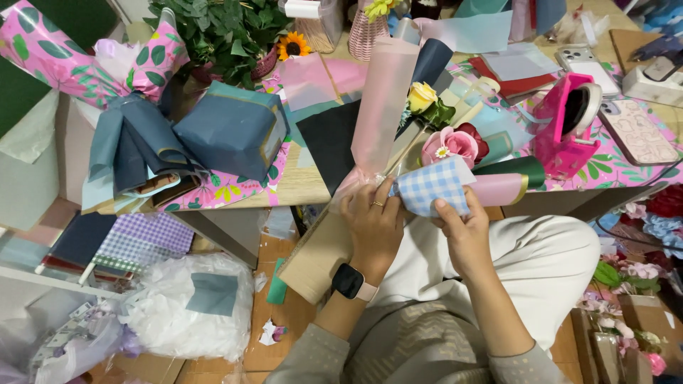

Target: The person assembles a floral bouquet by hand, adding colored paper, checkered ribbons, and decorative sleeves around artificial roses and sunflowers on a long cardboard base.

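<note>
head view looks down on the left hand (pixel 373 224), fingers curled and pressed against the gathered stem end of a small bouquet, a ring on one finger and a dark square smartwatch with a pale strap (pixel 350 281) at the wrist. the right hand (pixel 466 231) is closed around the other side, its thumb pinching a sheet of blue-and-white checked wrapping paper (pixel 430 186) against the bunch. the bouquet lies at the near table edge, above the person's lap: a yellow rose (pixel 421 94) and a pink paper rose (pixel 449 144) sit in a long translucent pink paper sleeve (pixel 380 107), with a dark green rolled sheet (pixel 516 169) just beside.

judging from the grip, the fold would go best if the left hand holds the neck tight while the right thumb smooths the checked paper flat around it, so no layer slips.

further out on the wooden table (pixel 302 186) are a folded slate-blue paper bundle (pixel 231 128), a leafy green potted plant (pixel 224 32), a small sunflower (pixel 292 45), a bright pink tape dispenser (pixel 565 121) and two phones, one in a patterned case (pixel 638 131). crumpled white tissue paper (pixel 181 302) lies on the floor to the left.
</note>
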